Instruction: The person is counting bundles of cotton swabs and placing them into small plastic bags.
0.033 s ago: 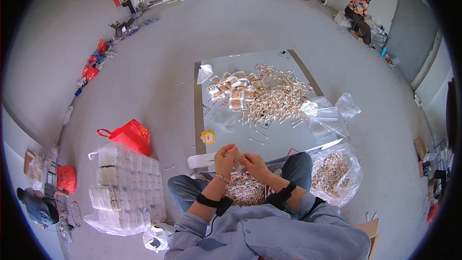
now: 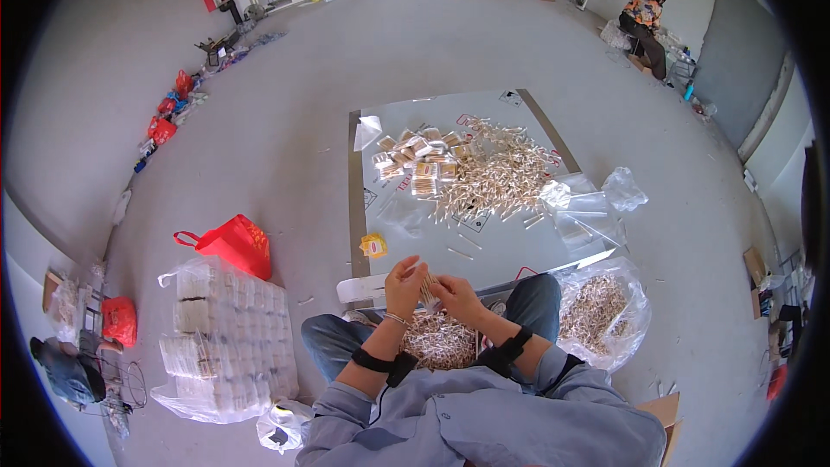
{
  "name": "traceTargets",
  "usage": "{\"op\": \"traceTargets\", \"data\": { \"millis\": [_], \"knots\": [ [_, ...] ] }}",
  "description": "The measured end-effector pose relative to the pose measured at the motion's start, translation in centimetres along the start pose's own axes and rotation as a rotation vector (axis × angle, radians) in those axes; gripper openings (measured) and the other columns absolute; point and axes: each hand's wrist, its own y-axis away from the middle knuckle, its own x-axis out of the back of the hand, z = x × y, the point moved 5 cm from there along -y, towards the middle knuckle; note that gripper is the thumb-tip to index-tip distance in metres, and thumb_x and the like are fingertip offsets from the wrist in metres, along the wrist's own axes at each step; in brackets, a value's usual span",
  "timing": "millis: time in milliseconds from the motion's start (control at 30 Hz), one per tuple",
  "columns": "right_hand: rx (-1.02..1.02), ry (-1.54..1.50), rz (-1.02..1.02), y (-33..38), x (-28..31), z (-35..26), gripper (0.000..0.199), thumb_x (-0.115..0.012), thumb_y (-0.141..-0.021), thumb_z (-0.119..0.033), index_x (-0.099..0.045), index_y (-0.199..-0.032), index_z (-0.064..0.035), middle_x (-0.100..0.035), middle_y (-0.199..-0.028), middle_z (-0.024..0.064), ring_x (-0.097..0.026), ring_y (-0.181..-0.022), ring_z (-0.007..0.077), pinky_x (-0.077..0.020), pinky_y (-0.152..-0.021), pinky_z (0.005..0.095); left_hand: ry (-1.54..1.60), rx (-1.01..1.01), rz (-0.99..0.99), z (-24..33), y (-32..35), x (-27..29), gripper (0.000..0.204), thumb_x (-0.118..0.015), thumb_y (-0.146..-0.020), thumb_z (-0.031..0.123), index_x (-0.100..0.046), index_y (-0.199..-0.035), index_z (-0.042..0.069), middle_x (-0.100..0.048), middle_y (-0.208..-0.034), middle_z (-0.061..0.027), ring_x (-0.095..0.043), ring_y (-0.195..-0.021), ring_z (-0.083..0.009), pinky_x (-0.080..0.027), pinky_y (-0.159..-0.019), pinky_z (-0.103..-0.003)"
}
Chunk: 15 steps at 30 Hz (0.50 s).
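My left hand [image 2: 405,287] and my right hand [image 2: 458,297] meet at the near edge of the board, both closed around one bundle of cotton swabs [image 2: 428,288]. The swabs stand between the two hands, and my fingers partly hide them. Below, in my lap, lies a heap of loose cotton swabs [image 2: 441,340]. On the board [image 2: 501,261] ahead is a large spread of loose swabs [image 2: 497,175], with packed bundles of swabs [image 2: 424,156] to its left. A small yellow packet or label stack [image 2: 373,246] lies near the left edge.
Clear plastic bags [image 2: 584,216] cover the board's right side. Another bag of swabs [image 2: 596,316] sits by my right knee. At left stand a wrapped stack of packs [image 2: 229,333] and a red bag [image 2: 233,245]. Other people [image 2: 644,26] sit along the walls.
The fingers of my left hand have shifted up very slightly. Everything else looks the same.
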Motion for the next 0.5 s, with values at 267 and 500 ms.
{"op": "traceTargets", "data": {
  "millis": [267,500],
  "knots": [
    [0.161,0.403,-0.048,-0.2,-0.7,-1.5,0.021,-0.047,-0.088,-0.014,-0.056,-0.096,0.0030,-0.059,-0.076,0.0049,-0.056,-0.068,0.0100,-0.0485,-0.057,0.0248,-0.990,-0.292,-0.028,3.3,1.1,-1.1,0.036,-0.040,-0.089,0.037,-0.062,-0.086,0.009,-0.062,-0.076,-0.0137,-0.060,-0.072,-0.0336,-0.047,-0.062,-0.040],
    [-0.008,-0.088,0.004,0.2,-1.8,0.6,0.027,-0.050,-0.088,-0.017,-0.050,-0.105,0.0033,-0.060,-0.081,0.0098,-0.058,-0.065,0.0133,-0.0493,-0.055,0.0257,-0.917,-0.295,0.122,2.9,0.3,-0.1,0.039,-0.038,-0.090,0.034,-0.058,-0.071,0.006,-0.061,-0.067,-0.0129,-0.059,-0.064,-0.0342,-0.045,-0.058,-0.042]
  ]
}}
